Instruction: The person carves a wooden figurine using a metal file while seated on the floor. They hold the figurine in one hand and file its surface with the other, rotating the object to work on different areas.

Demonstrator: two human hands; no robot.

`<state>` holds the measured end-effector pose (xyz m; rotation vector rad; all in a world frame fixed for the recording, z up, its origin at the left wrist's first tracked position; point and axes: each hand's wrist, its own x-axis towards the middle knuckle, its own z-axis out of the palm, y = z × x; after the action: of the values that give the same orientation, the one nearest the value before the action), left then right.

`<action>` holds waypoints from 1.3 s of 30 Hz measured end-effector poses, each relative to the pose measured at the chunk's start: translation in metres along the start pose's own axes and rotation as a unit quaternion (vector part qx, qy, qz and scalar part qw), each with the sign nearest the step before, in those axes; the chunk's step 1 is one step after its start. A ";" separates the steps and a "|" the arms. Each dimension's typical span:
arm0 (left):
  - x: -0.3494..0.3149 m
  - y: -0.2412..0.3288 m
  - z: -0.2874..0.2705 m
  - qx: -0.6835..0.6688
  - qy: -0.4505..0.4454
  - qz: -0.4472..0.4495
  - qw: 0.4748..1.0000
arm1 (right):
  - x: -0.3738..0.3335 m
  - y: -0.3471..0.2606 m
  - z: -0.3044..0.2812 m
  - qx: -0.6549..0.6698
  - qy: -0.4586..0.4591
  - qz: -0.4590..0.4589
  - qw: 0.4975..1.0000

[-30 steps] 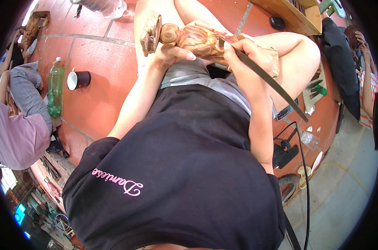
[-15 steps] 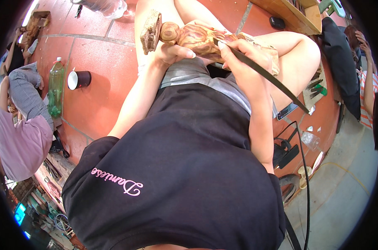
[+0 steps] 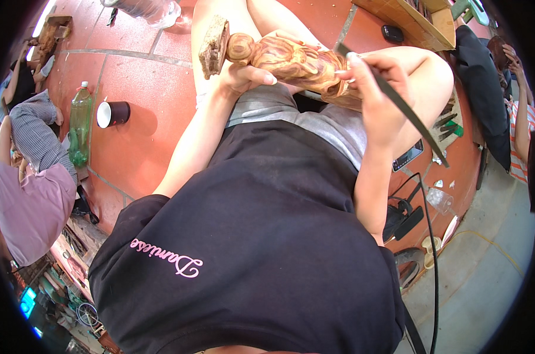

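Note:
Across my lap lies a carved wooden figure with swirling brown and yellow grain, a round head and a rough flat block at its left end. My left hand is closed round it from below near the head, thumb on the near side. My right hand grips a long, flat, dark metal file by its middle part, above the figure's right end. The file slants from upper left to lower right; its far tip appears raised off the wood. Some right fingers reach toward the carving's surface.
A green plastic bottle and a black cup stand on the red tiles to the left. Rightward lie a phone, several dark tools and a black cable. A wooden box is upper right. People sit on both sides.
My right hand has moved right with the file, off the figure's middle toward its right end, baring more of the carving. My left hand and the figure have barely moved.

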<state>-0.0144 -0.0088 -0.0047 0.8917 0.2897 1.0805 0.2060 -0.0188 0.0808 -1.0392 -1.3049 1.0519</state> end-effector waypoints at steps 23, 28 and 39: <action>0.001 0.000 0.007 0.005 0.005 -0.005 1.000 | 0.003 0.002 -0.012 -0.028 -0.038 0.060 0.997; 0.000 0.003 0.010 0.006 0.011 -0.007 1.000 | 0.003 0.006 -0.014 -0.069 -0.031 0.021 0.997; 0.001 0.001 0.008 0.002 0.007 -0.001 1.000 | 0.015 0.004 -0.016 -0.162 -0.052 0.005 0.985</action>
<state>-0.0095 -0.0117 0.0012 0.8882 0.3040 1.0846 0.2218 -0.0035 0.0803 -1.2466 -1.5940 0.9303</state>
